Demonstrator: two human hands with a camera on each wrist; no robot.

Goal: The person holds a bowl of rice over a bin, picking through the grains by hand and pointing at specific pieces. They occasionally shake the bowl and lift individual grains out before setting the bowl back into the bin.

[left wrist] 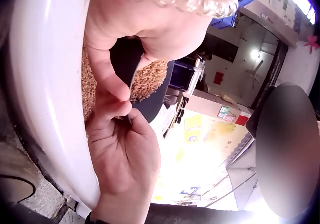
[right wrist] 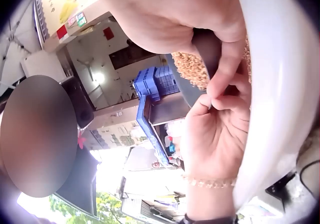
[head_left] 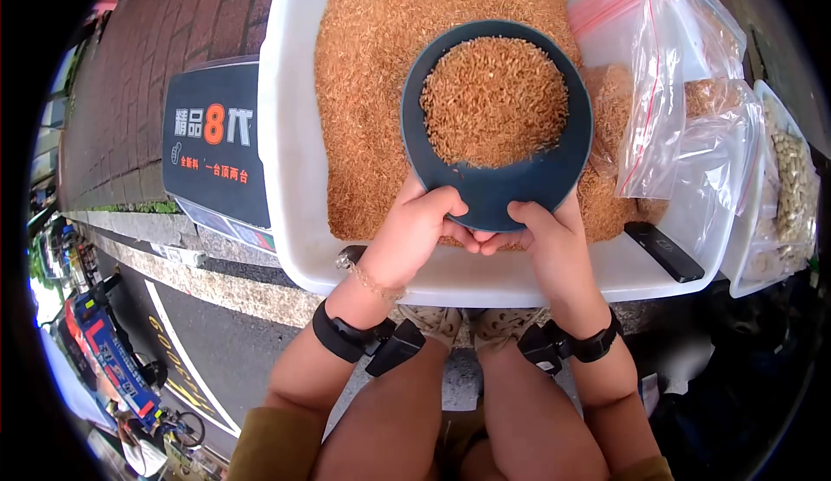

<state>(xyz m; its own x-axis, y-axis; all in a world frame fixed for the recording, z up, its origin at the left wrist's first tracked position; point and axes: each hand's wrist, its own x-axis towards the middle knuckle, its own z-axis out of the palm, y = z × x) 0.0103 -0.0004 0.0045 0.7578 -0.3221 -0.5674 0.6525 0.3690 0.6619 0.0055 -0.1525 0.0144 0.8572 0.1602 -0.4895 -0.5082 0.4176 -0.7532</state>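
A round dark blue-grey shallow bowl (head_left: 498, 193) holds a mound of small brown grain-like pieces (head_left: 493, 100), heaped toward its far side. My left hand (head_left: 420, 225) grips the near rim on the left, and my right hand (head_left: 554, 238) grips it on the right. Both thumbs lie over the rim, with fingers curled beneath; the fingertips of the two hands meet under the bowl. Below it, a large white tub (head_left: 281, 178) contains a broad heap of the same brown pieces (head_left: 363, 91). In the left wrist view the rim passes between thumb and fingers.
Clear zip bags (head_left: 649, 109) lie in the tub's right side, and a black phone-like device (head_left: 664, 251) rests at its near right corner. A black printed box (head_left: 212, 143) stands left of the tub. Another white tray (head_left: 749, 247) with pale pieces sits at right.
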